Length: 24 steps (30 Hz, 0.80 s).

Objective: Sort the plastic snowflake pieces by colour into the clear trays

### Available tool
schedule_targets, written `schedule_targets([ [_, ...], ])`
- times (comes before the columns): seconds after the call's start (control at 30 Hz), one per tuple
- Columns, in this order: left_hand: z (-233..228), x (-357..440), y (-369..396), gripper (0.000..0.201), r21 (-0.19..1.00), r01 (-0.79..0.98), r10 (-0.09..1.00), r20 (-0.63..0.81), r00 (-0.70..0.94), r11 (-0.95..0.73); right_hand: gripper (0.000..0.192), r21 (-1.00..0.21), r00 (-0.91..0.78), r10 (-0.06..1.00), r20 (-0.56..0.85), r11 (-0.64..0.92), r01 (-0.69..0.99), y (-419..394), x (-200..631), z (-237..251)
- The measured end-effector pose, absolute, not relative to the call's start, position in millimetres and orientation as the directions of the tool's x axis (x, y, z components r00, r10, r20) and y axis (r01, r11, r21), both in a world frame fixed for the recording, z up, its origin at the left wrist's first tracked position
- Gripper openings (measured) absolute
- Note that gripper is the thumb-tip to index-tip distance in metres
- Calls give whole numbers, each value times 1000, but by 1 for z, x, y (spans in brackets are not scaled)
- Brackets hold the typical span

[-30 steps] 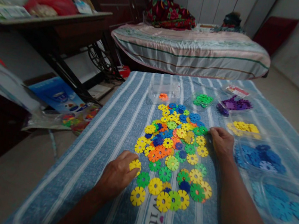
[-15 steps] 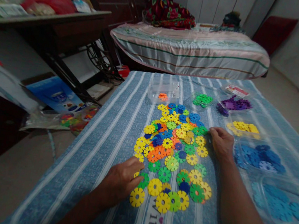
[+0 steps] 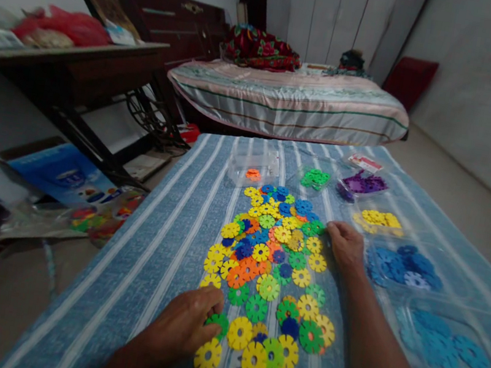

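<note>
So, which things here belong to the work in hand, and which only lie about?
In use: left hand on green disc; right hand at disc pile; sorted trays.
Lying about: bed, desk, blue box.

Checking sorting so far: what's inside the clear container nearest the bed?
The clear container shows one orange disc. Its far corners are too dim to tell whether anything else lies inside.

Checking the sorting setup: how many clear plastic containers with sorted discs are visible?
6: orange, green and purple along the far row; yellow, then two blue down the right. Others may be out of view.
</note>
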State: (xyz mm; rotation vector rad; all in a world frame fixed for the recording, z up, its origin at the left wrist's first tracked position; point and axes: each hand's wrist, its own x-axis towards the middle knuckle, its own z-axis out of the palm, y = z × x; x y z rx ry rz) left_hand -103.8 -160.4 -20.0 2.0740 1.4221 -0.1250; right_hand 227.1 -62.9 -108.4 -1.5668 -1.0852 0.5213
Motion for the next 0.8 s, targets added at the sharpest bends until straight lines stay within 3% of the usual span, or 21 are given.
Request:
schedule_targets([
  [0.2,-22,-100,-135,12,746,659,796,-456,399,96,36,-930,461,860,219,40,366,-61,225,-110],
  [0.37,-29,-69,-92,20,829,493,862,-432,266,264,37,-932,463,862,206,28,362,-60,223,-111],
  [0.53,-13,-1,-22,14,937,281,948,-262,179,206,35,-932,457,865,209,35,360,-58,223,-114],
  [0.67,14,58,33,15,991,-23,987,-129,92,132,35,-936,458,866,199,29,352,-59,223,-113],
  [0.8,15,77,48,13,989,38,989,-141,33,140,34,-939,464,863,199,33,343,-59,223,-113],
])
